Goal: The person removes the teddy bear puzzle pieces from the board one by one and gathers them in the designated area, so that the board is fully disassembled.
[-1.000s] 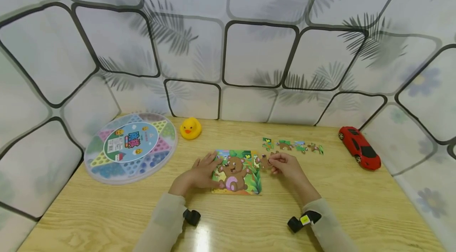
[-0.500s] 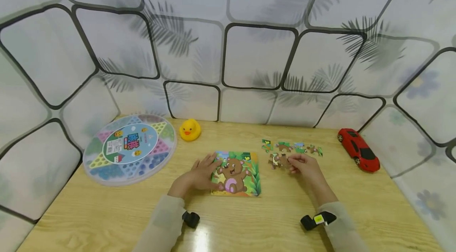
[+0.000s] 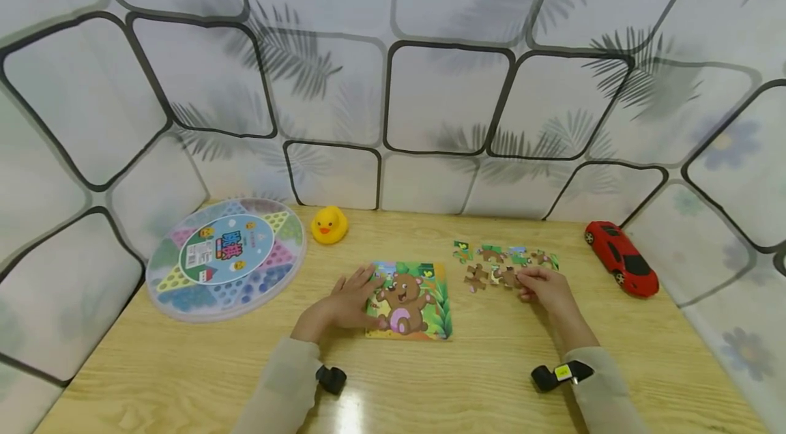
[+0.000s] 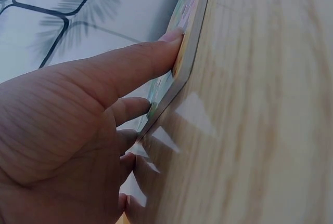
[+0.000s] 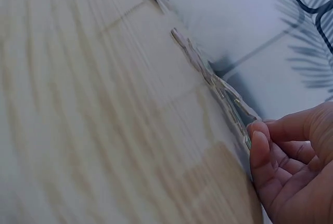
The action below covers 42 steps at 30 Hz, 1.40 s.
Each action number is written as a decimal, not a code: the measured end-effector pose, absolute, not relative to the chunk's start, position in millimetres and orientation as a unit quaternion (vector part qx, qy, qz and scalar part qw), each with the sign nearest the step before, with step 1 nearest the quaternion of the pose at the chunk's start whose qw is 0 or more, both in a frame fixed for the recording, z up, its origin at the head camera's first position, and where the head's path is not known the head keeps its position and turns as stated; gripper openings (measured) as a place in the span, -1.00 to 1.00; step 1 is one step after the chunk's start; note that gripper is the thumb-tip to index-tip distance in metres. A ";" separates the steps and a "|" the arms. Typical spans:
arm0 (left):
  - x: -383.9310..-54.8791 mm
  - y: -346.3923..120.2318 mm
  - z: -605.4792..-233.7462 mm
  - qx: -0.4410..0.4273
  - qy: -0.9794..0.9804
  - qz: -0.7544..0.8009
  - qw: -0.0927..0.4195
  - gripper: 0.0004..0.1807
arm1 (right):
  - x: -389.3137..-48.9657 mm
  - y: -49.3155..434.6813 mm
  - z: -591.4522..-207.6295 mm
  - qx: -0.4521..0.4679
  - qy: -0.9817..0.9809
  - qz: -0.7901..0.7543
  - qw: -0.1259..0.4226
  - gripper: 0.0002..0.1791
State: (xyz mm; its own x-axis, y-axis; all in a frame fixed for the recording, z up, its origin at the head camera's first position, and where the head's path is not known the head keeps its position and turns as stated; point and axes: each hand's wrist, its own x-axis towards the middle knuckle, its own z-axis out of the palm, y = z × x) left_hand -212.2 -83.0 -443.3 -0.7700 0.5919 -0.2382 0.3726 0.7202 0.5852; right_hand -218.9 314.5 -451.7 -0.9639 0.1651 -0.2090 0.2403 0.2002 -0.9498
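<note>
A bear picture puzzle board (image 3: 408, 301) lies flat on the wooden table, left of centre between the hands. My left hand (image 3: 350, 304) rests on its left side with fingers spread; in the left wrist view the thumb (image 4: 156, 57) presses the board's face near a corner. With thumb and forefinger, my right hand (image 3: 549, 294) pinches a brown puzzle piece (image 3: 505, 276) by its right end. The right wrist view has that piece (image 5: 237, 98) tilted, its near end raised. Just left of it lies a loose brown puzzle piece (image 3: 475, 278).
Behind the right hand runs a row of several loose puzzle pieces (image 3: 492, 254). A red toy car (image 3: 620, 258) stands farther right. At the back left are a yellow rubber duck (image 3: 329, 226) and a round Chinese checkers board (image 3: 227, 260). A patterned cloth wall (image 3: 430, 93) borders the table.
My right hand has moved right, away from the bear board, with the pinched piece. One brown piece now lies on the table to its left. The left hand has stayed put.
</note>
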 end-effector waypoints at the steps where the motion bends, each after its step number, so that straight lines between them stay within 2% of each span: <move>1: -211.8 -83.3 -443.2 0.266 0.903 0.264 0.210 -0.05 | -219.2 315.5 -452.1 0.134 0.772 -0.621 0.031 -0.80; 7: -211.5 -83.5 -443.8 0.265 0.904 0.264 0.206 -0.06 | -220.7 319.1 -452.4 0.136 0.769 -0.624 0.032 -0.88; 14: -212.4 -83.4 -444.1 0.264 0.905 0.265 0.203 -0.06 | -221.4 319.6 -452.1 0.138 0.771 -0.621 0.028 -0.88; 30: -212.0 -82.6 -445.3 0.260 0.905 0.264 0.208 -0.07 | -217.5 321.1 -456.4 0.143 0.794 -0.591 0.019 -0.60; 42: -210.4 -83.9 -444.8 0.264 0.904 0.267 0.205 -0.06 | -208.4 310.4 -449.4 0.092 0.791 -0.605 0.027 -0.58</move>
State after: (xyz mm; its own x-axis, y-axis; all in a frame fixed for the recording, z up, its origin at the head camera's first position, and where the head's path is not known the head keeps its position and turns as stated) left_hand -210.4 -83.9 -444.8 -0.7759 0.5873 -0.2303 0.3681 0.7180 0.5908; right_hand -208.4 310.4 -449.4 -0.9817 0.1123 -0.1538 0.1778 0.2519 -0.9513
